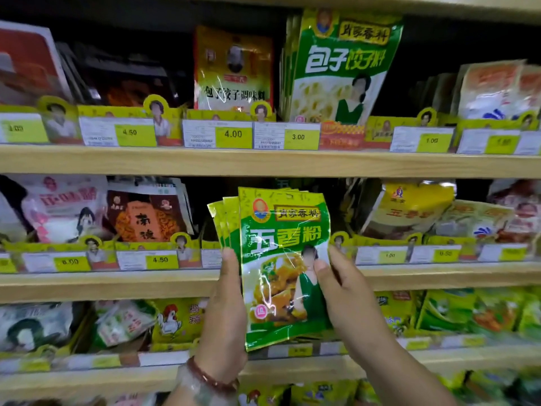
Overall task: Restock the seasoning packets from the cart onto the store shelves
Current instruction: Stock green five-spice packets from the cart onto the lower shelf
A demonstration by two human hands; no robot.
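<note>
- Green and yellow glossy foil marks the packets (pixel 281 259): a small fanned stack, several edges showing behind the front one at upper left, held upright in front of the middle shelf (pixel 117 284).
- Left hand (pixel 224 306) grips the stack's left edge, thumb on the front and fingers behind; a bead bracelet (pixel 210 376) sits at the wrist.
- Right hand (pixel 348 291) pinches the right edge, thumb pressed on the printed face; so both grips are closed on the same stack.
- Step in hand, as I judge it: placing. The stack is already off the cart, which is not in view, and is lined up with a dark gap (pixel 210 206) in the middle shelf row, straight behind it.
- Next move likely calls for squaring the fanned edges, then sliding the stack bottom-first over the low yellow front rail (pixel 158 244) into that gap, faces outward.
- Front packet looks creased and shiny, thin and floppy, with a food picture low down and large white characters across a green band.
- Neighbouring slots hold other seasoning packs; a bigger green pack (pixel 342 68) stands on the shelf above.
</note>
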